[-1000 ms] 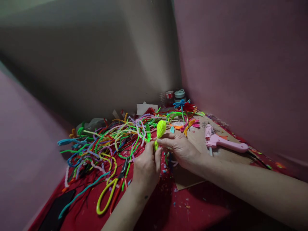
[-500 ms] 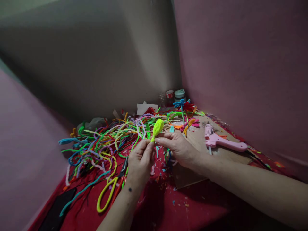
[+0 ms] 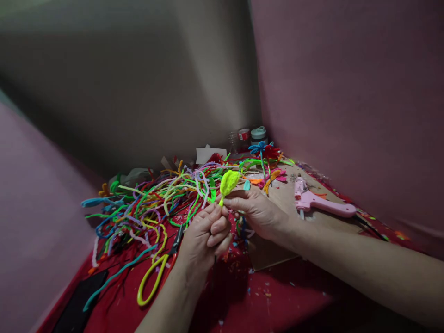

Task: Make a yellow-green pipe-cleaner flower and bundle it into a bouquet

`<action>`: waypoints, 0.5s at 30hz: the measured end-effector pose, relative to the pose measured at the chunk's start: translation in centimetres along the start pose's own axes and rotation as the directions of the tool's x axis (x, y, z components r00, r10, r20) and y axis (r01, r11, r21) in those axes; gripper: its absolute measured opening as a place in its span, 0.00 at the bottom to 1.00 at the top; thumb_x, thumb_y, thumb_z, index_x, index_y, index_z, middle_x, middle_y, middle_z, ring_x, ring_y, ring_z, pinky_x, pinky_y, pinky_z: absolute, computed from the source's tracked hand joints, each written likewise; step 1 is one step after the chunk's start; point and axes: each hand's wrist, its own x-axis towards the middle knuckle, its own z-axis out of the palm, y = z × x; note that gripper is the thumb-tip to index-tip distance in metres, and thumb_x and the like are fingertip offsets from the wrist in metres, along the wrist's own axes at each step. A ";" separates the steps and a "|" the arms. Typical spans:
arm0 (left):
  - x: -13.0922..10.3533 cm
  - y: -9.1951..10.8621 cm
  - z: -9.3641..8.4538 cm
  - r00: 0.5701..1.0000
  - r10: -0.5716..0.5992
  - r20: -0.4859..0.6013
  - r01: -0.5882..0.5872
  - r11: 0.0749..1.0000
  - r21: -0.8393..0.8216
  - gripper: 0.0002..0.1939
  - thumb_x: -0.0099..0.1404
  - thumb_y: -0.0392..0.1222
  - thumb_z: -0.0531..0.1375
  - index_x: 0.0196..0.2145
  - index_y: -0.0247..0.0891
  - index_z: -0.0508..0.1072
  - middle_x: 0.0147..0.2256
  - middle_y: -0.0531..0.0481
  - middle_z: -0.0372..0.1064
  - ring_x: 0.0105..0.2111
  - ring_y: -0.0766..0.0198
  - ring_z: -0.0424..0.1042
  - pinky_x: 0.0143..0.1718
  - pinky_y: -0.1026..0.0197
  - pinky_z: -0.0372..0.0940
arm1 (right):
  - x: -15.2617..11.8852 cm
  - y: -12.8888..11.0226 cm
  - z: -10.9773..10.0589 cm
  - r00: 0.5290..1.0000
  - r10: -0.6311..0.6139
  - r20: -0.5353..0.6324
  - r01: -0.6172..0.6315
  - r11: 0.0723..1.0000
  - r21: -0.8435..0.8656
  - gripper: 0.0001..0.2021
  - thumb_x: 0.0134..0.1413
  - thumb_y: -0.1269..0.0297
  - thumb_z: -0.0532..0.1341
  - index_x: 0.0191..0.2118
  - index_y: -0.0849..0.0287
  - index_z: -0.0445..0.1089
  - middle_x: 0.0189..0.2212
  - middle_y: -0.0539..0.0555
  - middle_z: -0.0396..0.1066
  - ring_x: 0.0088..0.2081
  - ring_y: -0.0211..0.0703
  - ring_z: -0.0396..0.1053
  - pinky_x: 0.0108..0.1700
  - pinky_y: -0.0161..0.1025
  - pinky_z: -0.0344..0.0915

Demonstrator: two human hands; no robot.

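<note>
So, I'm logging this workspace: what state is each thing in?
Neon-yellow pipe-cleaner piece: gathered narrow at its base, held tilted
Left hand: closed on its narrow end
Right hand: thumb and finger pinching near the base
Pink glue gun: on its side on cardboard, heat cannot be told
Scissors: lying down, partly hidden, blade opening unclear
Pipe cleaners: loose, tangled
Blue pipe-cleaner flower: formed
Bottle: lid on

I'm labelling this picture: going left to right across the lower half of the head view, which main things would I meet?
Dark flat object, scissors, left hand, neon yellow piece, right hand, pink glue gun.
</note>
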 end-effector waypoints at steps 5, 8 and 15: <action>-0.4 -0.3 0.5 0.983 0.143 -0.115 -0.092 0.925 0.369 0.12 0.62 0.46 0.58 0.28 0.35 0.67 0.16 0.60 0.57 0.12 0.77 0.51 0.12 0.73 0.51 | -0.2 -0.2 0.3 0.997 -0.045 -0.060 0.042 0.998 -0.043 0.05 0.42 0.67 0.67 0.29 0.59 0.75 0.27 0.48 0.71 0.34 0.37 0.66 0.44 0.38 0.60; -0.7 -0.7 0.6 0.951 0.285 -0.124 -0.158 0.787 0.596 0.15 0.63 0.48 0.57 0.25 0.36 0.64 0.17 0.59 0.59 0.13 0.75 0.57 0.14 0.72 0.51 | -0.3 0.0 0.1 0.997 -0.061 -0.037 0.059 0.997 -0.041 0.05 0.44 0.65 0.67 0.31 0.58 0.76 0.28 0.49 0.71 0.35 0.37 0.66 0.44 0.38 0.60; -0.4 -0.3 -0.5 0.986 0.165 -0.040 -0.113 0.812 0.573 0.15 0.65 0.49 0.54 0.25 0.37 0.66 0.17 0.59 0.60 0.12 0.75 0.55 0.15 0.70 0.51 | -0.4 0.1 -0.3 0.996 -0.089 -0.024 0.085 0.988 -0.126 0.10 0.47 0.57 0.66 0.34 0.56 0.76 0.31 0.50 0.70 0.37 0.39 0.65 0.46 0.40 0.59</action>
